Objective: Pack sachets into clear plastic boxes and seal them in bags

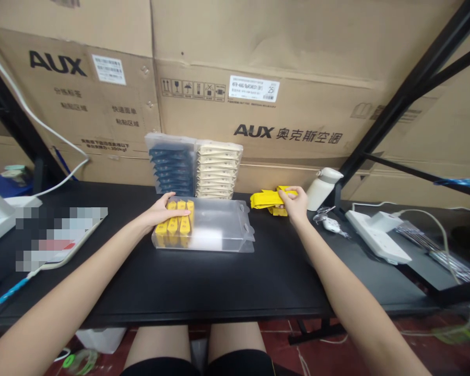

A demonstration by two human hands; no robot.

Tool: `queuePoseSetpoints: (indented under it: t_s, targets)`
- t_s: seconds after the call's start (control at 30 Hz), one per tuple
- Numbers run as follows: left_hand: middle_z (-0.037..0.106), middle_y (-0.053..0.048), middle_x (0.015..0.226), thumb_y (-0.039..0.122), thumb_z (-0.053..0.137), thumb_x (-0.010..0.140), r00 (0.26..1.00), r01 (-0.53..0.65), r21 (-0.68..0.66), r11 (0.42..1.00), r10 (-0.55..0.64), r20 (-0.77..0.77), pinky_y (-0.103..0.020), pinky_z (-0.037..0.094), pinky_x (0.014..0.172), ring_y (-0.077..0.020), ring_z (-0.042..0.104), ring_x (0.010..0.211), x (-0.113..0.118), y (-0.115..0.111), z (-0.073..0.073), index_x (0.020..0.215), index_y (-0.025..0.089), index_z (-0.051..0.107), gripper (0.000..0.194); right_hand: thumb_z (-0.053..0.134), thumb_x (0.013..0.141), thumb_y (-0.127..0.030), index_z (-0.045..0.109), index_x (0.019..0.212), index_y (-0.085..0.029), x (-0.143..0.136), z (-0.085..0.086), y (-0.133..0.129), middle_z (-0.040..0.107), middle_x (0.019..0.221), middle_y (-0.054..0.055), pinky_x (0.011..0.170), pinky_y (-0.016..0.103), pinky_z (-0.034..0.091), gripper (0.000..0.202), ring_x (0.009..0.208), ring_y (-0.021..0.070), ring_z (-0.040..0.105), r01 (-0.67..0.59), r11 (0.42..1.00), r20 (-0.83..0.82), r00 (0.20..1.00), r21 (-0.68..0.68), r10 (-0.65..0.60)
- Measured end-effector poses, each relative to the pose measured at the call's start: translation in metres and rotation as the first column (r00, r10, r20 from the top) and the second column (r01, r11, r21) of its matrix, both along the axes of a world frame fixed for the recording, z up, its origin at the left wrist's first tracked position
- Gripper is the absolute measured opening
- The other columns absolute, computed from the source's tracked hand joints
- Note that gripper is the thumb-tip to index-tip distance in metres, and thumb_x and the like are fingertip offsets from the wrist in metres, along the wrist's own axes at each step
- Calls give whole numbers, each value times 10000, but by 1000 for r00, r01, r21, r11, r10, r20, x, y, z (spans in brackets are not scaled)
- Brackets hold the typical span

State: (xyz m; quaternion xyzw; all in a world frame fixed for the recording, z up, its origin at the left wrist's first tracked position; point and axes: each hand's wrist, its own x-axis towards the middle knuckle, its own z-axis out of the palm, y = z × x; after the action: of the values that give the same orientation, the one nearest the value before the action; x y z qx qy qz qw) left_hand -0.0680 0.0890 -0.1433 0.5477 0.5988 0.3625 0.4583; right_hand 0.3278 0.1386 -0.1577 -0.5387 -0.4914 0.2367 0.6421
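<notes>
A clear plastic box [219,224] lies on its side on the black table [219,287], its flapped end to the right. Several yellow packets [173,225] stand in a row at its left end. My left hand [167,211] holds that end, thumb across the packets and fingers behind the box. To the right of the box, my right hand [293,202] is closed on a yellow packet [267,199]; another piece of yellow shows just beneath it. Behind the box stand two upright clear boxes, one with dark blue packets [173,167], the other with cream packets [216,169].
A white bottle [323,189] and an earphone case [331,223] are right of my right hand. Farther right lies a white power strip [379,237]. A tablet-like device [65,237] with a cable lies left. Cardboard boxes [297,52] line the back.
</notes>
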Motion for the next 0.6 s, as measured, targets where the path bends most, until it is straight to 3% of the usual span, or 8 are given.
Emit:
queuePoseSetpoints:
  t_s: [0.17, 0.37, 0.47, 0.6]
  targets:
    - [517, -175, 1380, 431, 864, 551, 1000, -4, -6, 1000, 4, 25, -321, 558, 861, -301, 597, 1162, 1, 0, 0, 1478, 198, 273, 1124, 765, 620, -276, 466, 732, -215, -3, 0, -1, 614, 524, -20, 355, 197, 428, 325, 396, 117, 555, -94, 983, 2, 995, -160, 95]
    - [500, -179, 1393, 429, 859, 562, 1000, 5, -1, 1000, -5, 21, -319, 561, 851, -297, 608, 1145, 1, 1, 0, 1480, 192, 258, 1123, 828, 588, -313, 523, 664, -184, -18, 1, -9, 640, 592, -1, 391, 176, 492, 340, 473, 106, 603, -253, 916, -35, 966, -311, 255]
    - [451, -183, 1437, 450, 853, 562, 1000, 2, -2, 1000, -2, 4, -311, 556, 861, -298, 591, 1169, 0, 1, -1, 1480, 194, 265, 1120, 851, 573, -293, 559, 645, -165, -22, 2, -14, 673, 678, 21, 480, 185, 559, 327, 611, 131, 666, -410, 809, -98, 907, -422, 409]
    - [485, -181, 1408, 453, 856, 552, 1000, 4, 9, 1000, -4, 4, -312, 554, 862, -293, 607, 1148, -2, 4, -4, 1479, 192, 267, 1128, 833, 632, -287, 653, 786, -154, -22, 2, -17, 722, 826, 42, 628, 193, 595, 271, 683, 118, 695, -638, 567, -271, 754, -520, 599]
